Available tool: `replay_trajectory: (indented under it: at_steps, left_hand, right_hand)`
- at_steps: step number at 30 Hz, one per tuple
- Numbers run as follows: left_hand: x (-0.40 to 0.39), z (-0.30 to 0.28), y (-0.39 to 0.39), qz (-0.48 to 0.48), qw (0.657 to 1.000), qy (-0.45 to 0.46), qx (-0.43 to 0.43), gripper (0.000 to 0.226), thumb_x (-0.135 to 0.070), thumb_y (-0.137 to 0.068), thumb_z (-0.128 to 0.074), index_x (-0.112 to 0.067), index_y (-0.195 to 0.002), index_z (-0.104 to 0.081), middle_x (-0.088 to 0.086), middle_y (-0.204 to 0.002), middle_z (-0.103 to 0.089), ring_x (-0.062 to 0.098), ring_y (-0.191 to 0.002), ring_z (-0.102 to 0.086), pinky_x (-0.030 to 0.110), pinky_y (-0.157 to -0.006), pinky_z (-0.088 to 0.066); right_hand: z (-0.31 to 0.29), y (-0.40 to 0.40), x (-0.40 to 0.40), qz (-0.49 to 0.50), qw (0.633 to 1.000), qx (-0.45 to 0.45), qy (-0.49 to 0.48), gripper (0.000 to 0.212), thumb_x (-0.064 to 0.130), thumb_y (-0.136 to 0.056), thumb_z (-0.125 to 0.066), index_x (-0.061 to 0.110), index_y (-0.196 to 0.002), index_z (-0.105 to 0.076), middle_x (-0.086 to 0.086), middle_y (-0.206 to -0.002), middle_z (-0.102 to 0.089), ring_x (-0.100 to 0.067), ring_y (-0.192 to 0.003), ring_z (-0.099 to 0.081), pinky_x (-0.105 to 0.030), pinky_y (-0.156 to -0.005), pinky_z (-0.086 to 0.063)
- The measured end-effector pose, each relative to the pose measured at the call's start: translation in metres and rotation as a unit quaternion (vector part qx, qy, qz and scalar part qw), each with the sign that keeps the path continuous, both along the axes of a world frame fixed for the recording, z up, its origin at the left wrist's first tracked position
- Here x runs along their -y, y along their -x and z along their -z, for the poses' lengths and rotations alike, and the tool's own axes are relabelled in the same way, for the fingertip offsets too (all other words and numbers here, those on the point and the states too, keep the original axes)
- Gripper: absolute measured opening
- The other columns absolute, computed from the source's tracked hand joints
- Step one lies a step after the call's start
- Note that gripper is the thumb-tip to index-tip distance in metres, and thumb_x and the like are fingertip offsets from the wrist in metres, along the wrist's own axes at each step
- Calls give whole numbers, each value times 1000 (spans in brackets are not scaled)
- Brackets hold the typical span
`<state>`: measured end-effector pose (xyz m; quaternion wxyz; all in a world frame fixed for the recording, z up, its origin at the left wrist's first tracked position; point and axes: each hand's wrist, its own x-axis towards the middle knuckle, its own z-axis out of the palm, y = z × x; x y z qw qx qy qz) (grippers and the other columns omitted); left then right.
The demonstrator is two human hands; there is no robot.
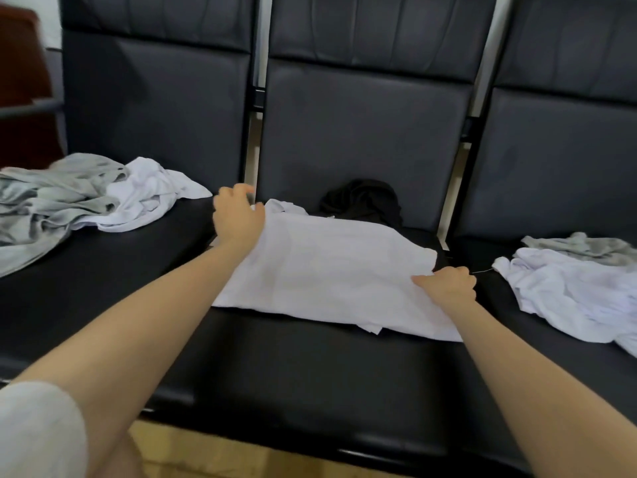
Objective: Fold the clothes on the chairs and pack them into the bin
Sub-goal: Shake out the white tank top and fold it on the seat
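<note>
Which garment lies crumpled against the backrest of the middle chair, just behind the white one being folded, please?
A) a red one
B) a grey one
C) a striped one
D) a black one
D: a black garment sits bunched at the backrest behind the spread white garment.

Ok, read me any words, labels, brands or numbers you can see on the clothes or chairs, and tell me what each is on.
None: no readable text anywhere.
White shirt: plain, no print or tag showing.
Black garment, grey and white piles: no lettering visible.
Chairs: unmarked.
</note>
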<state>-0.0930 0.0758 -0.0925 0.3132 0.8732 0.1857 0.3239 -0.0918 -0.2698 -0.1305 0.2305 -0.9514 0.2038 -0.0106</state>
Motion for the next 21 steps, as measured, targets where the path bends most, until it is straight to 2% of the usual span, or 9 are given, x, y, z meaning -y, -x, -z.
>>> replay_trajectory:
  at_steps: [3, 6, 9, 11, 12, 14, 17, 19, 21]
  left_hand:
    - [36, -4, 15, 99, 994, -3, -39, 25, -14, -88, -53, -16, -110, -65, 9, -117, -54, 27, -111, -50, 29, -82, -39]
    - [69, -1, 31, 205, 972, 28, -114, 22, -15, -90, -49, -14, -103, -68, 2, -108, -64, 21, -103, -59, 25, -80, -44]
    - [86, 3, 46, 253, 954, 27, -159, 25, -19, -93, -47, -9, -104, -66, 2, -109, -66, 17, -98, -57, 23, -80, -40]
    - [89, 7, 54, 271, 947, 38, -169, 26, -20, -93, -48, -7, -106, -66, 3, -111, -65, 16, -97, -56, 22, -79, -39]
    - [89, 10, 57, 275, 945, 51, -171, 26, -20, -94, -48, -7, -107, -66, 3, -111, -65, 17, -98, -56, 22, -80, -39]
    - [84, 16, 61, 271, 942, 79, -181, 26, -22, -94, -49, -9, -109, -65, 2, -112, -63, 20, -102, -57, 24, -83, -43]
    - [70, 26, 63, 272, 933, 115, -207, 23, -23, -95, -50, -10, -109, -63, 6, -110, -63, 24, -101, -60, 33, -92, -49]
    - [59, 31, 63, 278, 925, 155, -206, 19, -21, -95, -50, -12, -105, -63, 6, -100, -62, 20, -87, -60, 31, -84, -53]
    - [50, 33, 60, 270, 919, 213, -193, 17, -18, -95, -47, -13, -100, -62, 5, -93, -59, 14, -74, -57, 22, -66, -51]
  right_hand:
    - [-8, 11, -7, 3, 999, -8, -35, 59, 42, -86, -63, 3, -129, -52, -15, -142, -37, -34, -130, -36, -43, -107, -34]
    - [-12, 22, -11, -14, 986, 37, -164, 49, 30, -92, -59, 1, -131, -51, -17, -132, -52, -34, -119, -49, -35, -92, -39]
    - [-10, 35, -12, -25, 968, 89, -233, 43, 24, -93, -59, 0, -128, -54, -17, -125, -57, -34, -112, -53, -31, -81, -37]
    - [-13, 40, -12, -23, 951, 90, -294, 37, 20, -93, -58, 2, -125, -57, -17, -122, -59, -33, -109, -55, -35, -86, -43]
    - [-15, 41, -12, -17, 940, 86, -331, 34, 19, -93, -57, 4, -123, -58, -18, -122, -59, -34, -111, -55, -39, -94, -45]
    - [-21, 42, -11, 2, 922, 81, -377, 31, 17, -93, -56, 5, -121, -59, -19, -124, -59, -36, -116, -54, -46, -105, -41]
    - [-32, 38, -16, 8, 906, 88, -414, 22, 16, -92, -56, 9, -113, -60, -17, -123, -59, -34, -113, -54, -47, -105, -41]
    - [-43, 34, -27, 9, 901, 88, -425, 22, 22, -93, -54, 11, -112, -57, -16, -121, -59, -32, -109, -55, -45, -104, -42]
    - [-53, 31, -44, -15, 896, 96, -432, 27, 27, -95, -51, 12, -117, -57, -13, -119, -59, -30, -107, -55, -45, -103, -43]
